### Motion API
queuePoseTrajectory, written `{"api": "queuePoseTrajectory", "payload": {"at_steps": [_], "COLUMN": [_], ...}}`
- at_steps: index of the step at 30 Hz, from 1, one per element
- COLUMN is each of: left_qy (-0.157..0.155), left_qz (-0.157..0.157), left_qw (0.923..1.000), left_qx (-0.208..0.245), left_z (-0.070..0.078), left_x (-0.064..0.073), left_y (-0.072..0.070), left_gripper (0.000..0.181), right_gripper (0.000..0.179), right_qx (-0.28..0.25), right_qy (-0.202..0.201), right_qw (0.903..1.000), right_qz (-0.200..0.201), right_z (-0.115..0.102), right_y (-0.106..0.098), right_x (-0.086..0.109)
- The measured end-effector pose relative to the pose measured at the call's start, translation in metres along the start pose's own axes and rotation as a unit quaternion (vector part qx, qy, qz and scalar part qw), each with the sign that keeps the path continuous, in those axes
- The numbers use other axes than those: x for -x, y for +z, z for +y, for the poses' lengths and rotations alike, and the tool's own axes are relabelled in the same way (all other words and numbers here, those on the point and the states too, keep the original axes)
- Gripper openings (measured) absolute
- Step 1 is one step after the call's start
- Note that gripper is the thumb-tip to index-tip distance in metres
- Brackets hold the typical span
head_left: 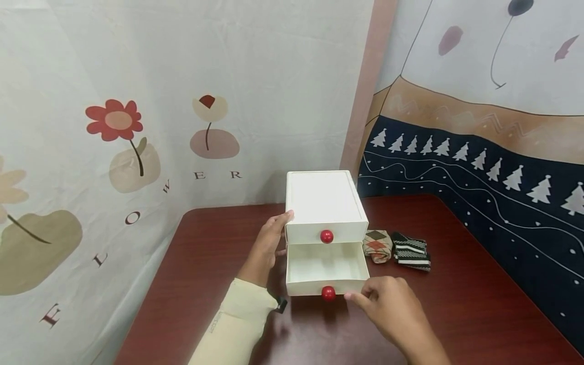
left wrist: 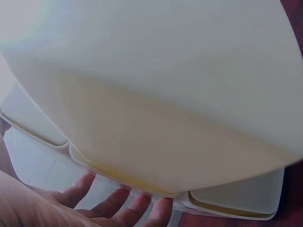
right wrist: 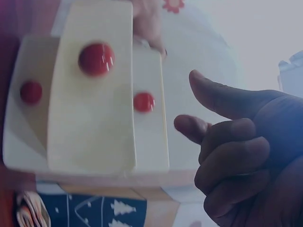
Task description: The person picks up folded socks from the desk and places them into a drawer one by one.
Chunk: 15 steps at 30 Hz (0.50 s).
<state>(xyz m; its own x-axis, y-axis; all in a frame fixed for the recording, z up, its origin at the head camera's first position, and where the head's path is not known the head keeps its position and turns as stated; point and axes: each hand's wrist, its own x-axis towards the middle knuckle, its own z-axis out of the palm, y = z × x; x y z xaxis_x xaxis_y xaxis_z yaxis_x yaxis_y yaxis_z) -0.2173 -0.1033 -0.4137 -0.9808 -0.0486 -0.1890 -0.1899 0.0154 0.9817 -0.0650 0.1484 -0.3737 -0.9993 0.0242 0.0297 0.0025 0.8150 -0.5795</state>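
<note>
A white drawer box (head_left: pixel 323 196) with red knobs stands on the table, its middle drawer (head_left: pixel 327 262) pulled out and bare inside. My left hand (head_left: pixel 269 241) rests along the box's left side, thumb near the top edge. In the left wrist view, those fingers (left wrist: pixel 161 210) touch the side wall, and the drawer fills much of the picture. My right hand (head_left: pixel 394 309) is beside the drawer's front right corner. The right wrist view shows this hand (right wrist: pixel 236 156) apart from the drawer front (right wrist: pixel 94 123), thumb out, other fingers loosely bent, holding nothing.
Right of the box lie a rolled argyle sock bundle (head_left: pixel 377 246) and a dark green striped one (head_left: pixel 411 252). The reddish-brown table (head_left: pixel 210 253) meets a flower-printed cloth (head_left: pixel 274 101) behind and a tree-patterned cloth (head_left: pixel 479 167) on the right.
</note>
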Motion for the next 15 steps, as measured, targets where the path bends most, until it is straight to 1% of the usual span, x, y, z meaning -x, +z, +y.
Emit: {"api": "queuePoseTrajectory", "payload": {"at_steps": [3, 7, 12, 15], "left_qy": [0.0, 0.0, 0.004, 0.003], "left_qz": [0.0, 0.001, 0.003, 0.004], "left_qw": [1.0, 1.0, 1.0, 1.0], "left_qx": [0.001, 0.003, 0.002, 0.005], "left_z": [0.0, -0.002, -0.002, -0.001], "left_x": [0.0, -0.001, -0.001, -0.001], "left_y": [0.0, 0.0, 0.001, 0.002], "left_gripper": [0.079, 0.079, 0.079, 0.078], "right_gripper": [0.026, 0.026, 0.025, 0.025], "right_qx": [0.005, 0.014, -0.012, -0.022], "right_qy": [0.005, 0.005, 0.018, 0.019], "right_qw": [1.0, 0.9999, 0.9998, 0.9995], "right_qz": [0.001, 0.003, 0.002, 0.016], "right_z": [0.01, 0.025, 0.048, 0.06], "right_y": [-0.01, -0.016, -0.017, -0.017], "right_x": [-0.007, -0.02, -0.039, -0.051]}}
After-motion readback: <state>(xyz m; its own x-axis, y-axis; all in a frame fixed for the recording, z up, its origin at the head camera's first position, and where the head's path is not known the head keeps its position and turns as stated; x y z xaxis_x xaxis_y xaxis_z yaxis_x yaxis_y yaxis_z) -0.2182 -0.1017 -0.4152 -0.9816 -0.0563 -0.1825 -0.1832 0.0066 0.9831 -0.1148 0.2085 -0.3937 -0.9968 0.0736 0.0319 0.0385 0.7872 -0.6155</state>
